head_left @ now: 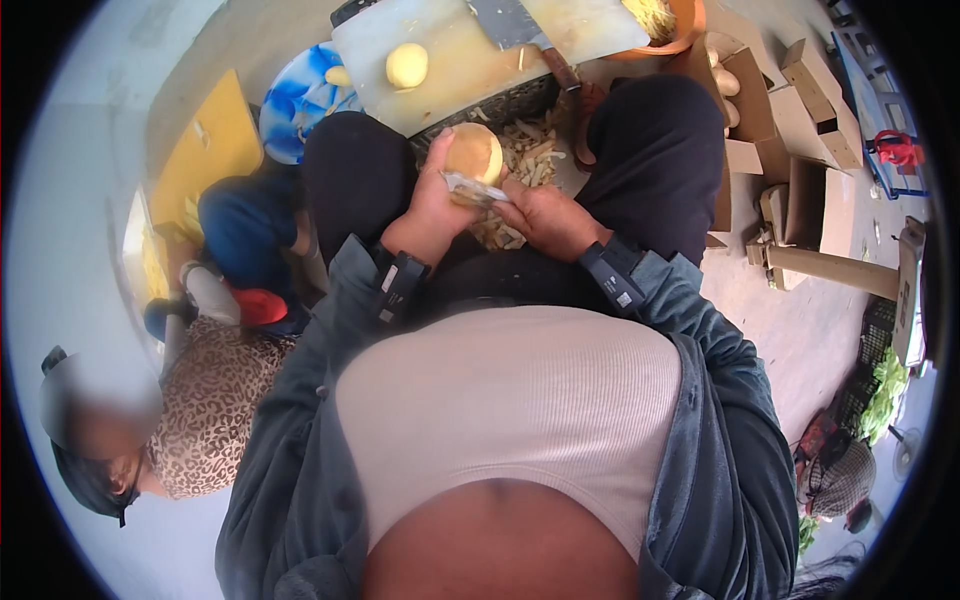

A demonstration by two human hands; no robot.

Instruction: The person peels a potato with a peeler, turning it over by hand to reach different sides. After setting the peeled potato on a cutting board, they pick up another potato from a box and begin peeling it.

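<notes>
My left hand (432, 212) is closed round a potato (474, 154), which looks partly peeled, with a paler strip on its right side. In my right hand (556, 218) is a peeler (474, 190), its pale metal head lying against the lower side of the potato. Both hands are between my knees. Beneath them, a heap of peelings (532, 150) lies on the floor. A peeled potato (407, 66) rests on the white cutting board (375, 45) in front of me, and a cleaver (510, 24) lies across the board with its handle over the near edge.
Left of the board is a blue and white basin (283, 112) beside a yellow board (215, 135). An orange bowl (688, 22) of cut strips stands at the back right. Cardboard boxes (822, 205) lie to the right, one holding potatoes (726, 84). Another person (225, 400) sits at left.
</notes>
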